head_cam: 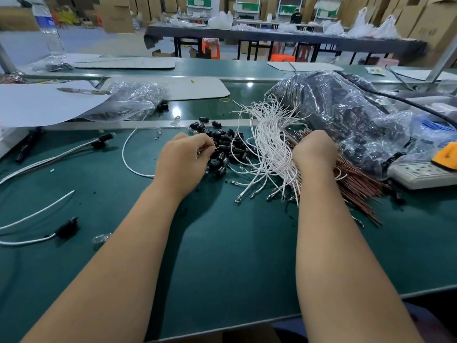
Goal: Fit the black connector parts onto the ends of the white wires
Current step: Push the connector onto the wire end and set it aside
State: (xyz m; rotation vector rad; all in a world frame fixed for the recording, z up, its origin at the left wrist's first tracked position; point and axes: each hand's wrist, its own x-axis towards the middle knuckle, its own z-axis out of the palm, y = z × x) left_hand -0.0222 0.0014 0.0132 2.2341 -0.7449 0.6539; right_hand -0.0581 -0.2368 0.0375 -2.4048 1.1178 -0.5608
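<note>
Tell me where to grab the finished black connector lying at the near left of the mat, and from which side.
Pinch the black connector across its ribbed body, coming from above. It lies flat on the green mat, its white wire trails off left, and nothing crowds its sides.

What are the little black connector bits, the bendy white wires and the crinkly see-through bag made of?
The small black connector parts look like moulded plastic, dark with a slight shine. The thin white wires seem plastic-coated, smooth and curling easily, with small silvery tips that are probably metal. The big clear crinkled bag looks like thin plastic film: glossy, wrinkled, and you can see dark parts through it.
</note>
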